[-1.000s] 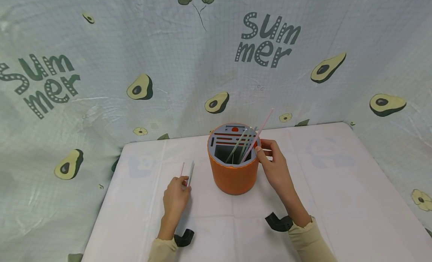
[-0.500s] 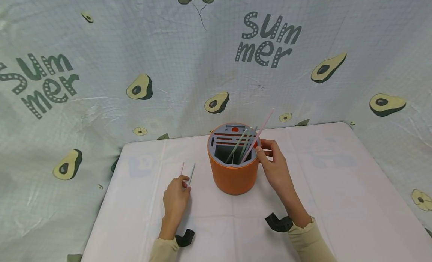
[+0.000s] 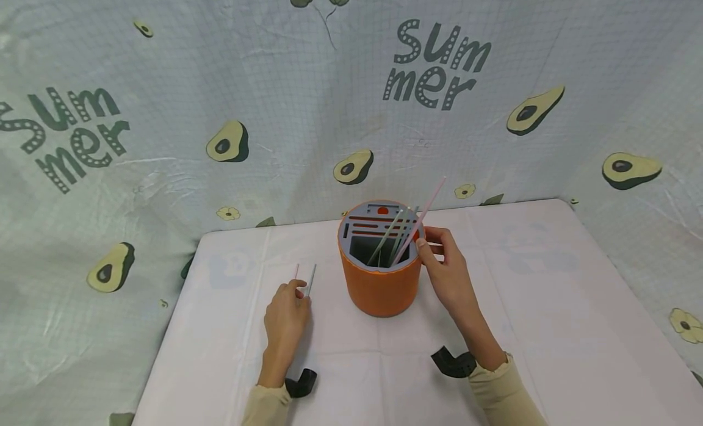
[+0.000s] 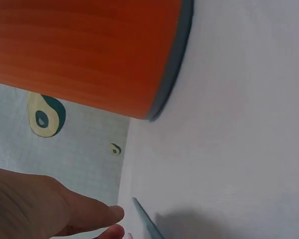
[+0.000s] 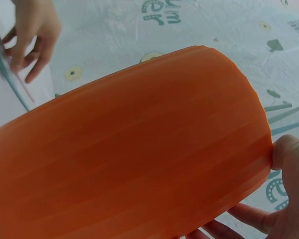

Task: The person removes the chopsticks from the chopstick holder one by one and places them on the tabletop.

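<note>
An orange round desk organizer (image 3: pixel 381 295) with a grey slotted top stands upright on the table. My right hand (image 3: pixel 447 276) grips its right side at the rim, thumb near the top edge and fingers round the wall. From its front compartment lean a long pink straw (image 3: pixel 432 198) and several pale green straws (image 3: pixel 389 232). To its left lie a blue-grey straw (image 3: pixel 312 280) and a pink straw (image 3: pixel 296 271), both partly hidden by my left hand (image 3: pixel 285 322). The left fingertips hover close beside the blue-grey straw (image 4: pixel 147 219), seemingly pinching nothing.
A white cloth covers the table (image 3: pixel 351 383). Behind it hangs a pale curtain (image 3: pixel 285 90) printed with avocados and lettering. Black bands (image 3: pixel 454 362) with projecting pieces sit on both wrists.
My left hand's fingers have shifted slightly, and the blue-grey straw's far end has moved a little. The right hand and the organizer have stayed where they were.
</note>
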A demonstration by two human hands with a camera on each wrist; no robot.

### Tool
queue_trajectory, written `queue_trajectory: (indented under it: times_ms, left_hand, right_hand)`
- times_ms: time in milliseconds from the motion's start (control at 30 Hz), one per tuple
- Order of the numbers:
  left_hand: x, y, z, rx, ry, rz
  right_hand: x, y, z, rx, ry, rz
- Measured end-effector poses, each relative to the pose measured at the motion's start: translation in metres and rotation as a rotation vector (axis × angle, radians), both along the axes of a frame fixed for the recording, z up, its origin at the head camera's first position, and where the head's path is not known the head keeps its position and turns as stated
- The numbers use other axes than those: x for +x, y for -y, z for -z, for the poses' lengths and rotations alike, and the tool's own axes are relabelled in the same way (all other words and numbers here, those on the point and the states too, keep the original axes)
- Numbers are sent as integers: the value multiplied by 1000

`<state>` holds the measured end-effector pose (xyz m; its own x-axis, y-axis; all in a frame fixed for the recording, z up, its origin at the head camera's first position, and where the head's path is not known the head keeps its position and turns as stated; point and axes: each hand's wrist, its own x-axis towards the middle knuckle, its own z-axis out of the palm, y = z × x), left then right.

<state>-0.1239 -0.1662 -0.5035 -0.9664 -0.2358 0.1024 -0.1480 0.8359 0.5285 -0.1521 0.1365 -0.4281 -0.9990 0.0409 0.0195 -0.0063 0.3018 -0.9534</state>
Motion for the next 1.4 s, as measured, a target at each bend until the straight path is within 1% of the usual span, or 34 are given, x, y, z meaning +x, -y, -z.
queue_trajectory:
  times_ms: [133, 233, 367, 500, 667, 833, 1067, 1300, 1400]
  left_hand:
    - [-3, -2, -12, -4, -32, -1]
    - [-3, -5, -22, -17, -77, 8]
    - [-3, -9, -35, -16, -151, 35]
    - [-1, -12, -47, 22, -209, 60]
    - [-1, -14, -58, 84, -289, 90]
    - [-2, -18, -66, 123, -390, 153]
    - [-4, -27, -81, 115, -529, 251]
    - [-7, -43, -98, 149, -610, 336]
    - [-11, -51, -101, 172, -639, 389]
  right_hand:
    - [0, 0, 0, -2, -5, 0]
    - [0, 0, 0, -4, -5, -2]
    - [0, 0, 0, -6, -4, -1]
    - [0, 0, 0, -8, -5, 0]
    - [1, 1, -1, -9, -5, 0]
    - [2, 1, -2, -5, -2, 5]
    - [1, 1, -3, -1, 10, 6]
    - [1, 2, -1, -1, 6, 9]
    - [0, 1, 0, -1, -5, 13]
